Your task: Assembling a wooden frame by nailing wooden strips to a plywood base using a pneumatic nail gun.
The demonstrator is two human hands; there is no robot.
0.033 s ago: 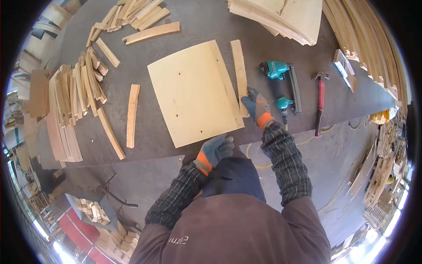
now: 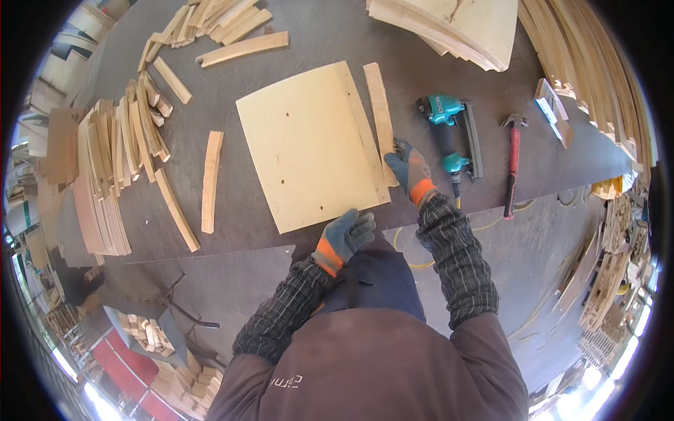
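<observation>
A pale plywood panel [image 2: 302,147] with a few small dark holes lies on the dark table, slightly turned. Along its right edge runs a narrow strip of wood. Just right of that edge, a separate wooden strip [image 2: 379,105] lies lengthwise, a slim gap between them. My gloved right hand [image 2: 412,172] grips this strip's near end with thumb and fingers. At the panel's near edge is my gloved left hand [image 2: 347,238], its fingers stretched out and holding nothing. I cannot tell whether its fingertips touch the panel.
Right of my right hand lie a teal nail gun [image 2: 444,140] with a hose and a red-handled hammer [image 2: 514,165]. Loose curved strips [image 2: 123,147] are piled at left, a single strip [image 2: 212,182] nearer the panel. Stacked panels [image 2: 456,31] stand at the far side.
My left hand has moved slightly up toward the panel's near edge, its fingers opening out. The far end of the held strip has swung a little left, toward the panel.
</observation>
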